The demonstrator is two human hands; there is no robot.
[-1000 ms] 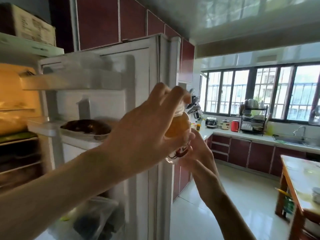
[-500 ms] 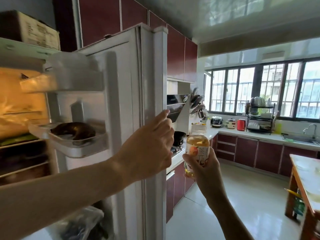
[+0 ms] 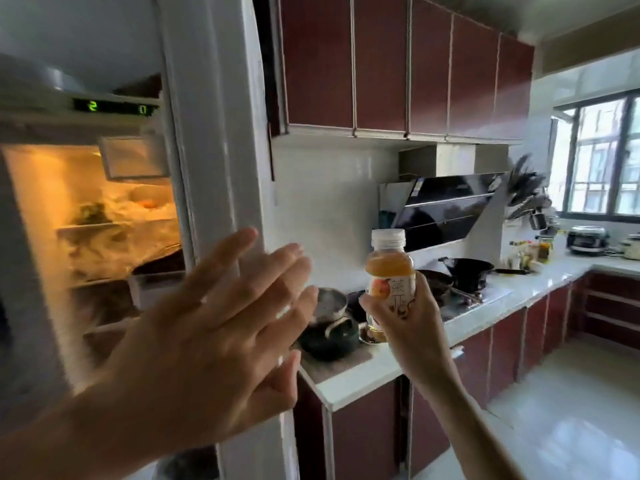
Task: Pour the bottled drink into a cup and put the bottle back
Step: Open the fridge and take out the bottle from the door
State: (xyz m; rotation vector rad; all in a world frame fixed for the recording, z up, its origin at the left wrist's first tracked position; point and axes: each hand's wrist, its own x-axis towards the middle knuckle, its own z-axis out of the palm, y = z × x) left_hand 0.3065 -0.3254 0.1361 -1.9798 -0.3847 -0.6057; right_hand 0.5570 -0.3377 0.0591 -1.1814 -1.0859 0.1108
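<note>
My right hand (image 3: 412, 323) holds a small clear bottle (image 3: 389, 268) of orange drink upright at chest height, with its white cap on and a printed label. My left hand (image 3: 214, 334) is flat and open, fingers spread, against the edge of the white fridge door (image 3: 214, 133), which stands nearly edge-on to me. The fridge's lit interior (image 3: 86, 220) shows to the left of the door, with food on its shelves. No cup is in view.
A white counter (image 3: 363, 372) runs right from the fridge, with a dark pot (image 3: 329, 334), a stove with a black wok (image 3: 467, 268), jars and cookers farther along. Red cabinets (image 3: 381, 64) hang above and stand below. A range hood (image 3: 443, 209) and a window (image 3: 599, 157) are to the right.
The left hand has let go of the bottle, moved to the fridge door and flattened against its edge. The door has swung toward shut. My view has turned toward the counter and stove.
</note>
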